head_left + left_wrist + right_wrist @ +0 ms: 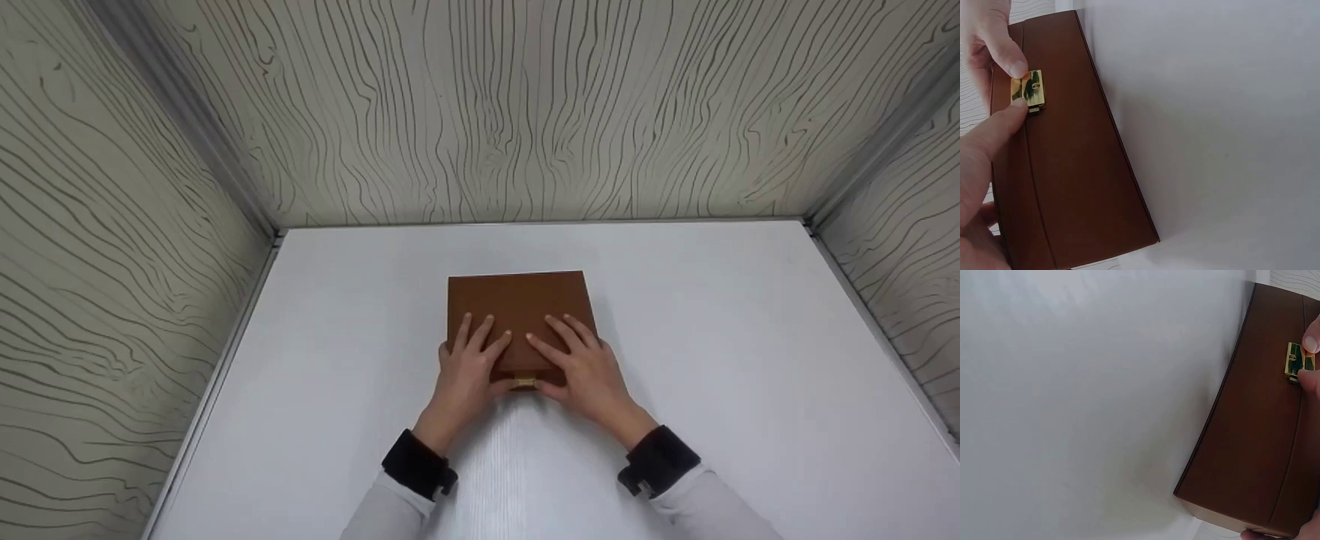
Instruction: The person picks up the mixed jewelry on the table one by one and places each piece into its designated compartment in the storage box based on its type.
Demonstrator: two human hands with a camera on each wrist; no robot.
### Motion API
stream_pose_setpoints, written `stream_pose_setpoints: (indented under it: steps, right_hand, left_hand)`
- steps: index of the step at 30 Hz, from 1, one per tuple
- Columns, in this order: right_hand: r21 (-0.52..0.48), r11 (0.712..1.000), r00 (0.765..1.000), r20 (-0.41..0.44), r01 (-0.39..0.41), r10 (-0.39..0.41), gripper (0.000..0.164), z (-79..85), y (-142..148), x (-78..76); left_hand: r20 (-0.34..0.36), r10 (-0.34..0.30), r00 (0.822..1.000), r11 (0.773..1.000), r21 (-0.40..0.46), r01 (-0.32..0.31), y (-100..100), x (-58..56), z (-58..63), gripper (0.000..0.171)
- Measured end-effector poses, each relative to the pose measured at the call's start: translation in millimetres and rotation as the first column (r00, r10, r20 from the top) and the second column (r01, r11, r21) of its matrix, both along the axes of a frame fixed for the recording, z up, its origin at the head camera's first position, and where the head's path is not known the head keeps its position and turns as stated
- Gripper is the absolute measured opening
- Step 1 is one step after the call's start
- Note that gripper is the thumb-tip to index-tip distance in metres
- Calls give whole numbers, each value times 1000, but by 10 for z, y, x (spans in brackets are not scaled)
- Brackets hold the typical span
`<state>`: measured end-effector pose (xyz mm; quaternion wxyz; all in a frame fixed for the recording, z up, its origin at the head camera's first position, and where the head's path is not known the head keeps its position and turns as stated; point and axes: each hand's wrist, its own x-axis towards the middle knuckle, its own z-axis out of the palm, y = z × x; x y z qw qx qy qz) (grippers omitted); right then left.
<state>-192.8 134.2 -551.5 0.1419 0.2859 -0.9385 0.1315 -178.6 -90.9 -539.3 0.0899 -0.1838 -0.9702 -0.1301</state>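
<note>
A brown leather-like box (517, 296) lies on the white table, its lid down. On its front face sits a shiny gold clasp (1036, 89), seen near the right edge in the right wrist view. My left hand (466, 375) rests on the lid's left front part with fingers spread, and its thumb presses the clasp's lower edge. From the other side, my right hand (592, 375) lies on the lid's right front part, fingers extended, with its thumb at the clasp too. The outer fingers of both hands reach the box's sides.
The white table (345, 315) surrounds the box. Behind it rises a wall panel (480, 112) with a wood-grain line pattern, and similar panels stand left and right. A grey metal frame (202, 135) runs along the corners. Black bands (416, 463) wrap both wrists.
</note>
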Motion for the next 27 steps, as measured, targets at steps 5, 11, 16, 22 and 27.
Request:
stream_pose_setpoints:
  steps: [5,11,16,22,27]
  right_hand:
    - [-3,1000,1000,-7,-2,2,72,-2,4,-3]
    - [-2,1000,1000,-15,-10,10,72,2,3,0]
    - [-22,999,999,31,-26,27,76,20,20,3]
    - [-174,985,974,223,-7,46,67,106,114,34]
    - [-274,958,940,341,88,11,60,253,294,47]
  left_hand:
    - [9,1,1000,1000,-2,-1,0,-5,-1,73]
    - [14,10,1000,1000,12,-10,-1,-9,-4,74]
    - [39,19,999,999,46,-21,-21,-8,-22,77]
    - [82,-37,996,979,201,20,-118,-4,-8,68]
    - [81,-33,996,927,375,1,-257,1,5,48]
